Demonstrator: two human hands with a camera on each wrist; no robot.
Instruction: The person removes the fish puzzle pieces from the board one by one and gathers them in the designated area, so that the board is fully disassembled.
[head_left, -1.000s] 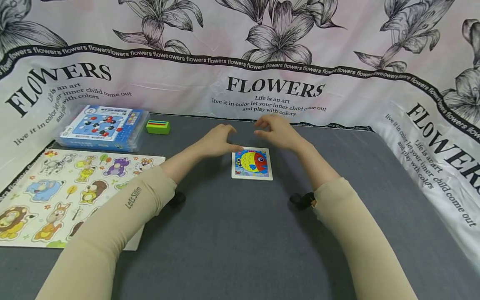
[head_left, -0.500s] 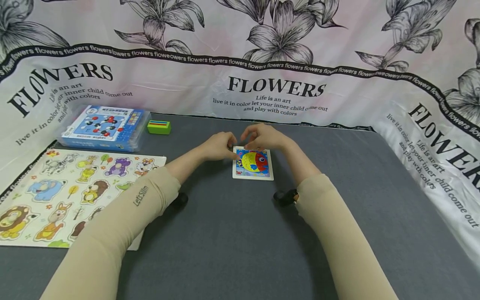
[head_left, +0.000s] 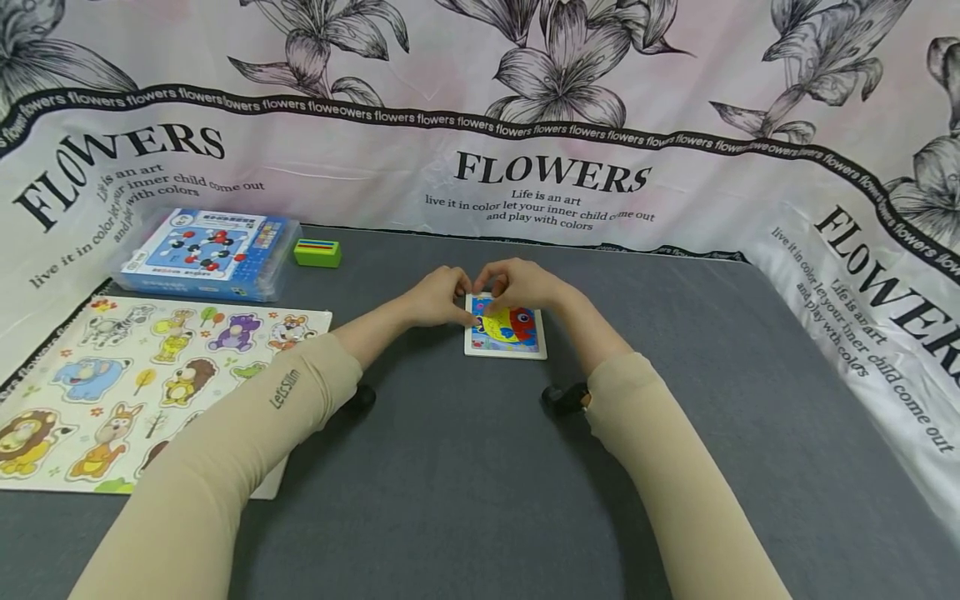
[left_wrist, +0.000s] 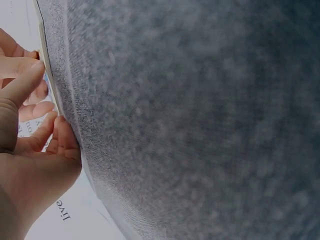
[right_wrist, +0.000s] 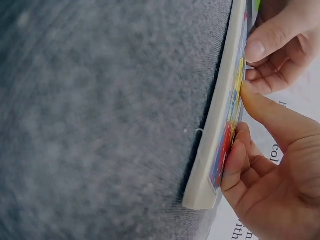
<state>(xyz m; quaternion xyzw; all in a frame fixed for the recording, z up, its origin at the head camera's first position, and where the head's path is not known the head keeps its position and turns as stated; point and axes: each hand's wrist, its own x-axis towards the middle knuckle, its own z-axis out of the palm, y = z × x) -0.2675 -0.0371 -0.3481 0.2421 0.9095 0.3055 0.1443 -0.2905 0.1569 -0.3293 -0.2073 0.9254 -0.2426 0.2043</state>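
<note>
A small square fish puzzle [head_left: 510, 343] with a pale frame lies flat on the grey table in the head view. My left hand [head_left: 438, 298] grips its far left corner, thumb at the left edge and fingers curled behind. From the right, my right hand [head_left: 528, 286] reaches over the far edge, thumb on the picture and fingers bent. The right wrist view shows the puzzle's thick side [right_wrist: 212, 125], my right thumb [right_wrist: 270, 112] touching the surface and my left thumb [right_wrist: 267, 42] farther along it. What lies between the right fingertips is hidden.
On the left lies a large animal board [head_left: 142, 379]. Behind it stands a clear-lidded blue box [head_left: 206, 254], with a small green block [head_left: 317, 253] to its right. A white flowered cloth [head_left: 360, 187] hangs along the table's far edge.
My right hand has moved left and down onto the puzzle's far side. My left hand has come slightly nearer and its fingers have closed in at the corner. The puzzle has hardly moved.
</note>
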